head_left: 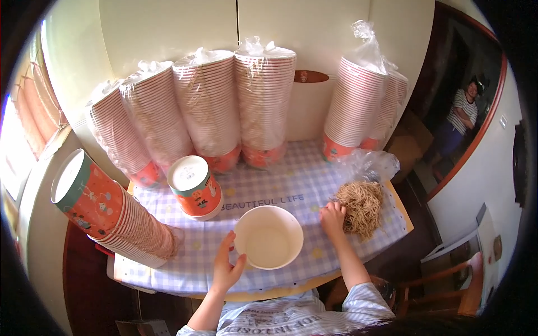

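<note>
A white-lined paper tub (269, 237) stands mouth up at the near middle of the table, and no contents show in it. My left hand (226, 267) is at its left side, fingertips by the rim and thumb spread apart. To the right lies a loose heap of tan, thin shredded strands (363, 210). My right hand (334, 217) touches the heap's left edge with curled fingers; what they hold, if anything, is hidden. Beyond the tub's left side, an orange and teal paper tub (197, 190) stands with its white base up.
Tall plastic-wrapped stacks of tubs (264, 101) line the back, with more (358, 101) at back right. Another stack (134, 224) leans at the left edge. A clear plastic bag (367, 164) lies behind the strands. A wooden chair (448, 291) is at lower right; a person (464, 109) stands in the doorway.
</note>
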The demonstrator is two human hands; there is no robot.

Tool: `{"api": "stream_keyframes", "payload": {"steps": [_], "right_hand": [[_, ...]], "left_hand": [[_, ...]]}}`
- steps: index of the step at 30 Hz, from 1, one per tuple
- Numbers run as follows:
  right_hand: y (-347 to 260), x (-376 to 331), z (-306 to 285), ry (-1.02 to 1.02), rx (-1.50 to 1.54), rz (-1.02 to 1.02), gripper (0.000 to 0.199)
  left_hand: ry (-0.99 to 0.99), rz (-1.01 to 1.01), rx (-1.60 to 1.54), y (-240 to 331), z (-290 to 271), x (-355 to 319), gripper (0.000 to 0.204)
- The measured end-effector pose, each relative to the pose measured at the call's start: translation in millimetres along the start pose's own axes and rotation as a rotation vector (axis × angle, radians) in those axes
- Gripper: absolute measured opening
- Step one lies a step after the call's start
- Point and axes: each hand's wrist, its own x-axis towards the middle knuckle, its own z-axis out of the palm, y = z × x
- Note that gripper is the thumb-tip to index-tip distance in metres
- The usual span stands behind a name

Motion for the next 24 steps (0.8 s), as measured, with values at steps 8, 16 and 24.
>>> {"api": "stream_keyframes", "payload": {"steps": [8,16,24], "right_hand": [[0.6,0.6,3.7,-0.026,-0.079,-0.006,0.009],[-25.2,41.3,-68.3,0.244,0.242,-0.052,0.009],[-76.6,74.9,-163.1,0.299,0.837,-0.336,0.011]], "left_hand": [[-0.017,-0.015,-0.012,-4.5,-1.1,-0.8,0.055],[-0.066,-0.012,0.039,-0.8,-3.0,5.1,0.059],[-0.027,-0.044,-0.074,-0.6,-1.2,1.8,0.06]]}}
